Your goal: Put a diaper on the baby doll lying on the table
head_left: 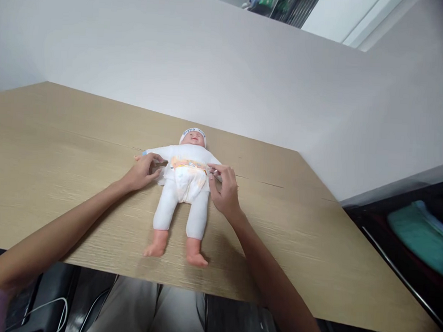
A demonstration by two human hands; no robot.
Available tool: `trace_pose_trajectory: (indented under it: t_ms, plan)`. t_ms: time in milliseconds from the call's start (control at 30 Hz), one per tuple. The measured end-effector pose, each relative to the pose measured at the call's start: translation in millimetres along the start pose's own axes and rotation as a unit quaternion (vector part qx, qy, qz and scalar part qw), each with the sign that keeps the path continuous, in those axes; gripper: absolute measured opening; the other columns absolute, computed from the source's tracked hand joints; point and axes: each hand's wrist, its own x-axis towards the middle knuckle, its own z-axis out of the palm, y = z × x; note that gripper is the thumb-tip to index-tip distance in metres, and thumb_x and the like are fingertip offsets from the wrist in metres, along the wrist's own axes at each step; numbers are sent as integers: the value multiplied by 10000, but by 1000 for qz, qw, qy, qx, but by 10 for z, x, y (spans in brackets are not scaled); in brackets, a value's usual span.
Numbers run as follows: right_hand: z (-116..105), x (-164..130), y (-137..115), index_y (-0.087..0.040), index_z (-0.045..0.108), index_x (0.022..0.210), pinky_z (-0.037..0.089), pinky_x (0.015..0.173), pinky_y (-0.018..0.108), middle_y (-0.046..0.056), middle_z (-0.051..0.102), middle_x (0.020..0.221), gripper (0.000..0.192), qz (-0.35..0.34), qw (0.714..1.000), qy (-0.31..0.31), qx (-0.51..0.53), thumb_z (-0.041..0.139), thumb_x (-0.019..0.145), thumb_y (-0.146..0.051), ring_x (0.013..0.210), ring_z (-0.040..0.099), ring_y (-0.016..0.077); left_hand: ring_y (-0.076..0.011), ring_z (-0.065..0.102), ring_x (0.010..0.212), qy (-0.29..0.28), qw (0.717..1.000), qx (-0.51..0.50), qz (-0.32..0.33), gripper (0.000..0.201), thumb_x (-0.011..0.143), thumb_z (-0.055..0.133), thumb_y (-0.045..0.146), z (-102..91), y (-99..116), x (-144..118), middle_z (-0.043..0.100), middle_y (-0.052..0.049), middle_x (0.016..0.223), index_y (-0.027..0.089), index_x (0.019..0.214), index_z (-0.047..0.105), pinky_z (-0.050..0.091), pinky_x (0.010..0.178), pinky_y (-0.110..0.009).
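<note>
Doll (185, 191) on back on table (59, 142), near front edge, head toward wall (211, 71), feet toward person. Diaper (187, 176) round doll's waist. Left hand (144, 172) at doll's left-of-view side, right hand (226, 188) at other side, fingers (215, 171) touching diaper edge. Person's lap (143, 310) below table edge.

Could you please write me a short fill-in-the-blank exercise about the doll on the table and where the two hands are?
1. The baby doll lies on its ____ on the wooden table.
2. Around its waist the doll wears a ____.
3. The left hand and the right hand touch the doll at its ____.
4. On its head the doll wears a white ____.

Missing words: back; diaper; waist; cap
</note>
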Motion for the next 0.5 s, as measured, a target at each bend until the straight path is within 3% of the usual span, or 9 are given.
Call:
trace_pose_trajectory:
  t_ms: [100,233,400,500]
  plan:
    - [97,209,-264,-228,682,1347,556,932,442,72,698,1033,267,-2,999,-39,32,518,1146,-291,945,649,261,-348,665,1117,-46,992,107,-38,349,977,615,523,-93,-93,-100,752,-128,1156,225,1158,630,474,1082,-535]
    - [314,576,-508,-229,723,1230,529,992,464,91,700,1054,216,-3,988,-157,-3,557,1123,-315,1045,638,296,-399,657,1140,-88,977,154,-114,377,942,645,603,-139,-33,-85,747,-158,1087,230,974,604,404,1099,-561]
    - [621,842,-457,-196,732,1277,504,1090,546,156,731,1241,300,10,959,-269,-89,669,1074,-407,1208,616,374,-402,675,1037,-102,971,141,-161,451,872,708,645,-197,41,-85,709,-118,857,245,761,531,366,1116,-574]
    - [718,846,-352,-189,712,1357,492,1105,569,166,732,1298,380,17,950,-297,-99,680,1066,-431,1222,624,386,-376,667,949,-114,969,122,-183,472,827,752,641,-237,74,-110,671,-89,760,243,689,540,358,1121,-579]
